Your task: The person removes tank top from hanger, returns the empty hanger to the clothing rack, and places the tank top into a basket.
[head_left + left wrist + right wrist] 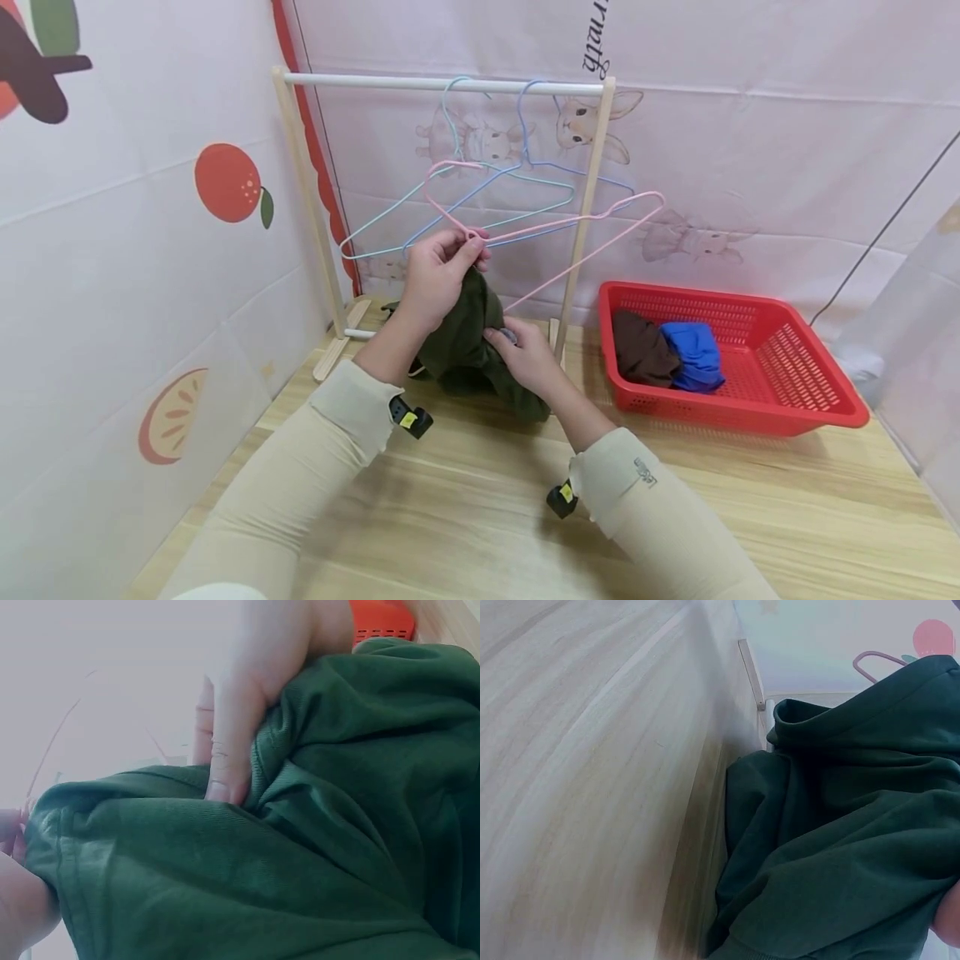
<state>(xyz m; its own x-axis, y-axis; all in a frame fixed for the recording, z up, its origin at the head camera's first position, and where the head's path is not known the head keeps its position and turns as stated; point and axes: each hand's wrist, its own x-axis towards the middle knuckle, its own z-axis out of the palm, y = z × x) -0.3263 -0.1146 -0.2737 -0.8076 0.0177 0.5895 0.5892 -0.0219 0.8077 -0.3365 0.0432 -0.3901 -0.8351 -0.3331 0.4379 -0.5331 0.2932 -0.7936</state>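
A pink clothes hanger (536, 227) is held tilted in front of the drying rack. My left hand (438, 271) pinches it at the neck below the hook, with the edge of a dark green garment (461, 337) at the same fingers. Further right and lower, my right hand (525, 354) grips the garment's cloth, thumb on the near side, as the left wrist view also shows beside the green folds (247, 855). One hanger shoulder sticks out bare to the right; its other end is hidden by hands and cloth. In the right wrist view, the garment (840, 847) hangs in loose folds near the tabletop.
A wooden rack with a white rail (360, 81) stands behind the hands. From it hang a mint hanger (390, 206) and a blue hanger (480, 187). At right, a red basket (810, 367) contains brown cloth (641, 350) and blue cloth (693, 354).
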